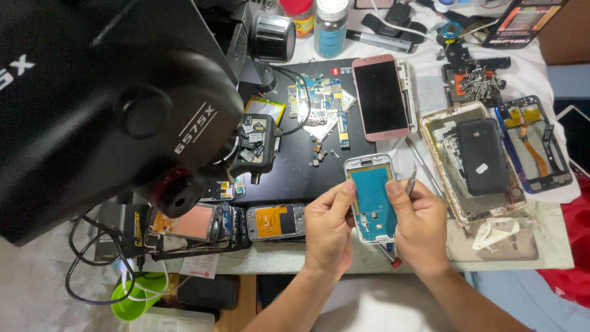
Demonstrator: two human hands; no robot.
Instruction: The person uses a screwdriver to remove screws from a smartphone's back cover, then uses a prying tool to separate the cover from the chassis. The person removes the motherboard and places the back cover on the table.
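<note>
My left hand (327,230) and my right hand (419,224) both grip an opened phone frame (371,193), white-edged with a teal board inside, held upright over the table's front edge. Both thumbs press on its upper sides. Metal tweezers (410,182) stick up from my right hand beside the frame. A red-tipped tool (392,258) pokes out below the hands.
A black microscope head (104,104) fills the upper left. On the black mat (295,172) lie a blue circuit board (319,98), small parts and a pink phone (381,97). Several gutted phone frames (473,160) lie to the right, more phones (227,222) to the left, bottles (330,27) behind.
</note>
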